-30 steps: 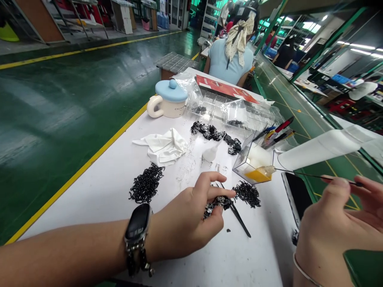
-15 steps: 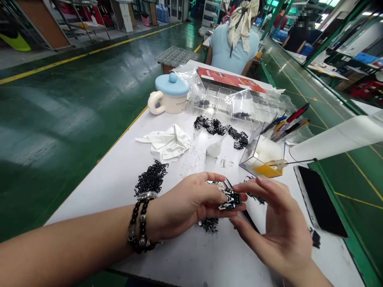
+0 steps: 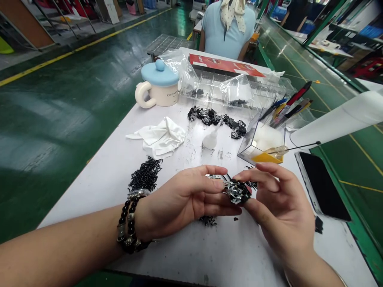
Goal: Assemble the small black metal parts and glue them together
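Observation:
Between my two hands is a small black-and-silver mechanical part. My left hand, with beaded bracelets at its wrist, pinches the part's left side between thumb and fingers. On the other side, my right hand has its thumb and fingertips against the part's right edge. A thin dark tip shows just above the part; what it belongs to is hidden. Small dark pieces lie partly behind my left hand. Left of that hand spreads a pile of small black pieces.
Behind the hands are a white cloth, a squeeze bottle and a row of black-and-silver parts. A lidded mug stands far left. To the right are a clear pen box, a phone and a white roll.
My right hand has closed in from beside the part to touch it. The part has turned, and the dark tool-like strip below it no longer shows. The view has tipped slightly downward.

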A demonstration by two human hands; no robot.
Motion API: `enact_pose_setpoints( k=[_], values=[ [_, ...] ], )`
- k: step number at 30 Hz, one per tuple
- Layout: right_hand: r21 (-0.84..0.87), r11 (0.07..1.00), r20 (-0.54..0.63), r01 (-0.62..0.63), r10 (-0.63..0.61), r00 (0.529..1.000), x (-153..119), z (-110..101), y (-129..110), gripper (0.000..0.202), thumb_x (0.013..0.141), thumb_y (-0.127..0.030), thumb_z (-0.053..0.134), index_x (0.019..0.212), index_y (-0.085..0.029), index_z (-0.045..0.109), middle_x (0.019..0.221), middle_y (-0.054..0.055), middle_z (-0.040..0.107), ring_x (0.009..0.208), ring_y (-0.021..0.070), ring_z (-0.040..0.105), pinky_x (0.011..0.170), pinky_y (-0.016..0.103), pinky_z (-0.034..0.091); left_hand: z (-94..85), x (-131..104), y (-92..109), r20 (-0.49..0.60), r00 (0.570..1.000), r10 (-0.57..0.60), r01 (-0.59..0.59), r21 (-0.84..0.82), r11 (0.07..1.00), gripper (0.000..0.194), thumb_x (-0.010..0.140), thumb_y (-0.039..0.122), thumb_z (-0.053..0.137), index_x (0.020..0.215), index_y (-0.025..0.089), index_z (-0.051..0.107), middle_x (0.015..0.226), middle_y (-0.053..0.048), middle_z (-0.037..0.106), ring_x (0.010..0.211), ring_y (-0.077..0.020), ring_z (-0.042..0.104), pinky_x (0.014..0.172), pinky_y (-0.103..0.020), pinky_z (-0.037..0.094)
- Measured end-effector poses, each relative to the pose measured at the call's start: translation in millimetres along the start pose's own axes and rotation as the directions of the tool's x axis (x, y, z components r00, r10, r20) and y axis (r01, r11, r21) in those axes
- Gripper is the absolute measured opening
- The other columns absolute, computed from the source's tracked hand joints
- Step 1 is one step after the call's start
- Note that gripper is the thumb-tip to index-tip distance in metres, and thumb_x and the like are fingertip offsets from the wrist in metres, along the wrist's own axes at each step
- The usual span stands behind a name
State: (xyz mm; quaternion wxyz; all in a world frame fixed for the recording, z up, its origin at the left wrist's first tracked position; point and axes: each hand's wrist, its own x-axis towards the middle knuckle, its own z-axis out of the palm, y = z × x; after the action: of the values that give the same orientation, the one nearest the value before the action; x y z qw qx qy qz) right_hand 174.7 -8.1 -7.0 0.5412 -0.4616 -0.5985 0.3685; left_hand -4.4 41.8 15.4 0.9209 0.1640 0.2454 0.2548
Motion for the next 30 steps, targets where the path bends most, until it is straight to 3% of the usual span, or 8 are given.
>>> enact_pose_setpoints(
  k=[4,7,11,17,22,26,30],
  values=[
    [0.198,0.977,-0.018,-0.076,0.082,0.996,1,6,1,0.034,0.083,-0.020,0.063,0.115,-0.028,0.053,0.099,0.004,0.065,0.093,0.0189,0.063,0.084,0.036,0.054,-0.4,2,-6,0.023,0.999,0.039,-0.039,-0.020,0.999,0.025,0.081,0.006,0.062,0.104,0.015,0.054,0.093,-0.007,0.066,0.088,-0.0170,0.067,0.089,-0.035,0.049],
    [0.247,0.959,-0.012,-0.140,0.147,0.989,-1,9,4,0.026,0.083,-0.023,0.063,0.108,-0.028,0.057,0.100,0.005,0.064,0.091,0.0183,0.063,0.078,0.033,0.056,-1.8,4,-10,0.033,0.998,0.052,-0.052,-0.016,0.999,0.018,0.082,0.010,0.063,0.098,0.013,0.056,0.092,-0.008,0.065,0.089,-0.0166,0.065,0.088,-0.033,0.049],
    [0.187,0.971,-0.011,-0.151,0.156,0.988,-6,10,7,0.021,0.084,-0.024,0.062,0.105,-0.028,0.059,0.104,0.005,0.062,0.097,0.0199,0.062,0.084,0.036,0.054,-4.8,6,-13,0.039,0.997,0.066,-0.064,-0.037,0.997,0.016,0.082,0.014,0.064,0.095,0.012,0.055,0.093,-0.009,0.064,0.087,-0.0147,0.064,0.088,-0.031,0.049],
    [0.051,0.997,0.000,-0.057,0.057,0.998,-5,4,6,0.022,0.088,-0.020,0.055,0.108,-0.028,0.062,0.108,0.005,0.059,0.105,0.0190,0.056,0.091,0.034,0.048,-7.2,6,-14,0.009,0.998,0.064,-0.064,0.006,0.998,0.018,0.080,0.022,0.067,0.093,0.013,0.056,0.086,-0.008,0.067,0.079,-0.0143,0.067,0.080,-0.027,0.052],
    [-0.047,0.998,-0.042,0.031,-0.032,0.999,0,-1,5,0.016,0.087,-0.020,0.058,0.097,-0.029,0.067,0.093,0.005,0.056,0.095,0.0181,0.055,0.078,0.031,0.050,-7.2,8,-15,-0.007,1.000,0.018,-0.018,0.040,0.999,0.017,0.079,0.023,0.069,0.089,0.012,0.060,0.081,-0.006,0.069,0.075,-0.0150,0.069,0.076,-0.027,0.053],
    [-0.059,0.998,-0.021,-0.004,0.003,1.000,1,-1,3,0.017,0.086,-0.017,0.059,0.094,-0.029,0.068,0.092,0.006,0.053,0.090,0.0172,0.054,0.065,0.027,0.049,-6.2,7,-15,-0.023,1.000,-0.017,0.018,0.069,0.997,0.015,0.078,0.022,0.071,0.083,0.013,0.060,0.080,-0.005,0.069,0.076,-0.0165,0.071,0.076,-0.029,0.054],
    [-0.068,0.997,-0.013,-0.030,0.030,0.999,1,1,1,0.014,0.085,-0.018,0.061,0.091,-0.028,0.068,0.090,0.005,0.053,0.087,0.0163,0.054,0.064,0.027,0.048,-4.8,5,-14,-0.040,0.999,-0.017,0.021,0.094,0.995,0.015,0.078,0.021,0.071,0.080,0.014,0.058,0.079,-0.004,0.070,0.076,-0.0169,0.071,0.075,-0.029,0.055]
  ],
)
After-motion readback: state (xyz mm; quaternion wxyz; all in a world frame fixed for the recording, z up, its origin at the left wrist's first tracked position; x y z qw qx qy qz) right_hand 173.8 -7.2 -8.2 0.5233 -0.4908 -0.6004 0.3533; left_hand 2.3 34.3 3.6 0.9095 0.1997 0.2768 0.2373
